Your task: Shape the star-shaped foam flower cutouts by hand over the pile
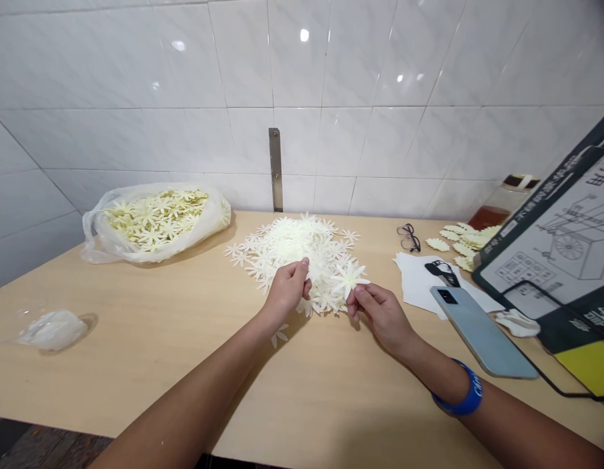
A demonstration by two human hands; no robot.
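Observation:
A heap of pale, star-shaped flower cutouts [292,244] lies on the table in front of me. Between the thumb and fingers of my right hand [380,316] is one flower cutout [348,279], its petals spread, at the heap's right front. Over the front of the heap, my left hand [288,286] is closed with thumb against fingers; what it may hold is hidden. Below my left wrist, a single cutout [279,335] lies partly covered by the forearm. A blue wristband [465,389] circles my right wrist.
A plastic bag [214,208] full of yellowish cutouts stands at the back left. Nearer is a clear bag with white contents [55,329]. On the right are a phone [482,332], white paper [416,277], glasses [409,238], scalloped pieces [463,241], a jar [502,198] and a printed box [560,241].

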